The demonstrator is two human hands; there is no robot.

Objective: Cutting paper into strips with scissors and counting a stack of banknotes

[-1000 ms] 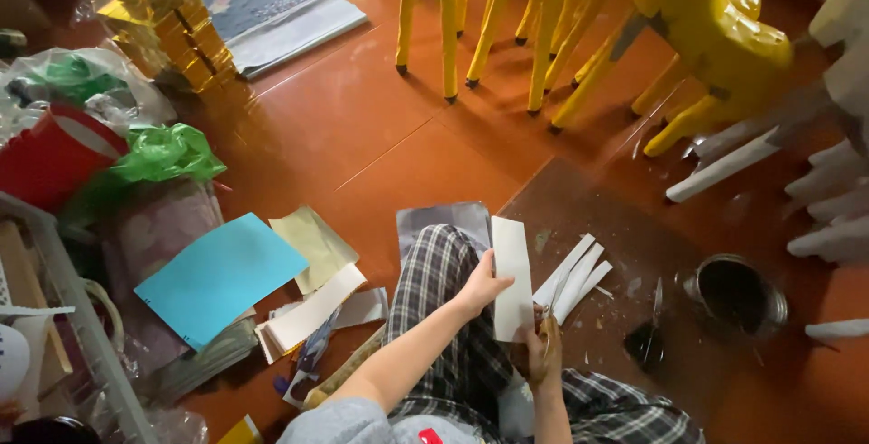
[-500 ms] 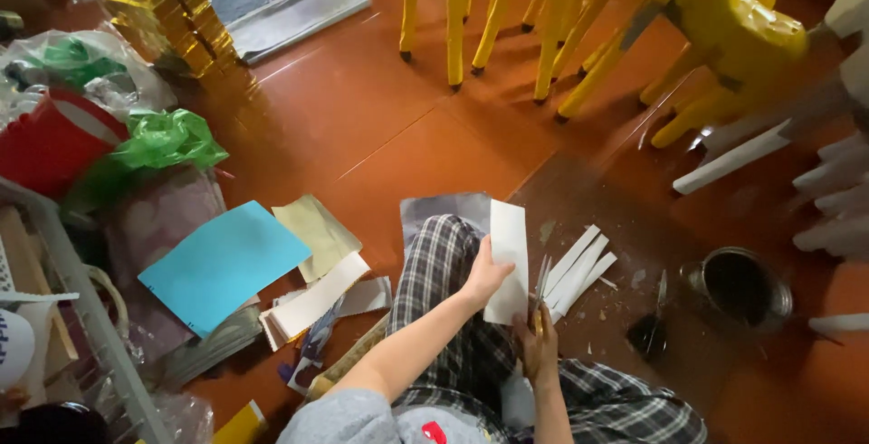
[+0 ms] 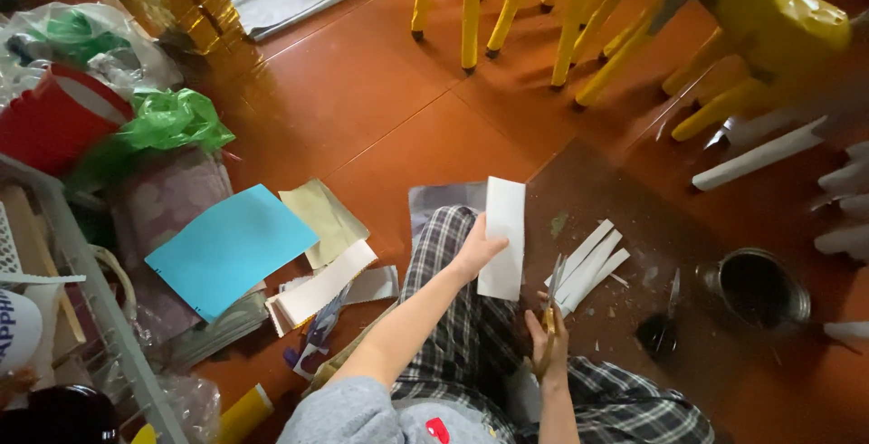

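The left hand (image 3: 472, 251) gripped a white paper strip (image 3: 503, 238) by its left edge, upright above the person's plaid-trousered knee. Just right of the strip, the right hand (image 3: 547, 343) was closed on scissors (image 3: 550, 304), its fingers partly hidden. Cut white strips (image 3: 588, 266) lay right of the scissors; a dark tin (image 3: 757, 288) stood farther right.

One white sheet (image 3: 504, 238); one scissors (image 3: 549, 315); four cut strips (image 3: 588, 267)
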